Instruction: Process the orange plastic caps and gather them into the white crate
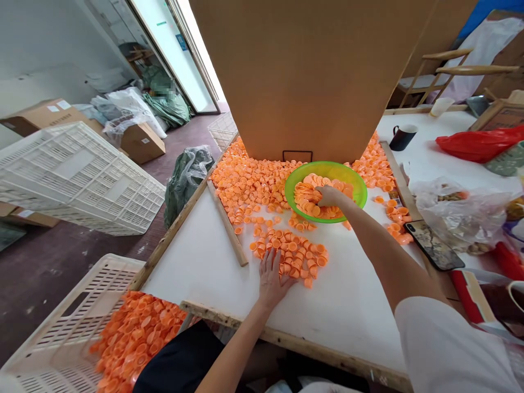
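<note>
My left hand [273, 284] lies on the white tabletop with its fingers spread. Its fingertips touch the near left edge of a loose group of small orange plastic caps [295, 252]. Farther off, my right hand [328, 196] reaches into a bright green basin [359, 191]. Thin orange discs [306, 192] fill that basin, and the fingers of this hand are bent closed among them, their tips partly hidden. Behind and left of the basin spreads a large heap of orange caps [254, 177].
A tall cardboard box [303, 82] stands behind the basin. Wooden strips [227, 224] border the tabletop. At right lie a phone [434, 244], a dark mug [403, 136] and a clear plastic bag [462, 213]. A crate [82, 305] with orange caps stands at lower left.
</note>
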`<act>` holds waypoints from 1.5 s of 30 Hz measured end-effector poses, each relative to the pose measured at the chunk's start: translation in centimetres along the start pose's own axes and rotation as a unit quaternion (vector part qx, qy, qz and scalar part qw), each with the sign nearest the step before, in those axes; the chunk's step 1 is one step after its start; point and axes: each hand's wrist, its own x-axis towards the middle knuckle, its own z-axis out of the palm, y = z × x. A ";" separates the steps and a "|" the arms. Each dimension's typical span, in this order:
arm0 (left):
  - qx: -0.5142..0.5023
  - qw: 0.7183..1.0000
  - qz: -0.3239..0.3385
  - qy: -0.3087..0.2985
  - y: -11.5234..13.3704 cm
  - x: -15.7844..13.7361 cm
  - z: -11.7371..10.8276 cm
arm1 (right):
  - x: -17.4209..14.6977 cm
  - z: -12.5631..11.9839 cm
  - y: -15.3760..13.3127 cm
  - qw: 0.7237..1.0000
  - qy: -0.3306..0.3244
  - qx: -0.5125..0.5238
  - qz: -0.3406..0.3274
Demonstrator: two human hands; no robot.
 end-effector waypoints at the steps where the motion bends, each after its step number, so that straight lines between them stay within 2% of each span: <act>1: 0.003 1.000 0.000 0.003 0.0 0.0 0.0 | -0.2 -0.3 0.1 1.000 0.006 0.014 0.005; 7: 0.001 1.000 0.004 0.019 0.1 -0.1 0.0 | -3.1 -4.0 0.7 0.991 0.090 0.101 0.019; 10: -0.011 1.000 0.001 0.019 0.1 -0.1 -0.1 | -7.0 -6.1 0.2 0.966 0.155 0.207 -0.019; 12: -0.018 1.000 0.003 0.020 0.2 -0.1 -0.1 | -10.6 -6.4 -0.4 0.945 0.168 0.278 -0.050; 15: -0.026 0.999 0.008 0.023 0.2 -0.1 -0.1 | -16.1 -4.3 -1.0 0.940 0.126 0.313 -0.052; 18: -0.027 0.999 0.004 0.022 0.3 -0.1 0.0 | -19.9 0.4 -0.8 0.957 0.096 0.274 -0.007; 21: -0.018 1.000 0.003 0.016 0.4 -0.1 0.2 | -21.7 5.3 -0.1 0.980 0.049 0.186 0.046; 24: -0.004 1.000 0.004 0.013 0.7 -0.1 0.3 | -22.5 8.3 0.4 0.991 -0.001 0.118 0.063; 27: 0.004 1.000 -0.004 0.011 1.2 0.2 0.4 | -23.2 9.2 0.5 0.995 -0.023 0.079 0.055; 30: 0.002 1.000 -0.020 0.011 2.0 1.0 0.9 | -23.9 9.0 0.5 0.996 -0.016 0.073 0.058; 37: -0.027 0.999 -0.036 -0.002 3.1 3.4 1.9 | -26.0 8.2 1.2 0.984 -0.018 0.162 0.066; 39: -0.031 0.999 -0.029 0.023 3.3 3.3 1.4 | -26.7 7.9 1.3 0.983 -0.006 0.175 0.061; 42: -0.043 0.997 0.002 0.062 4.2 2.0 0.3 | -27.1 8.1 0.7 0.980 0.055 0.169 0.084; 45: -0.071 0.995 0.074 0.004 5.9 0.4 -0.4 | -26.4 9.4 -1.1 0.979 0.097 0.164 0.078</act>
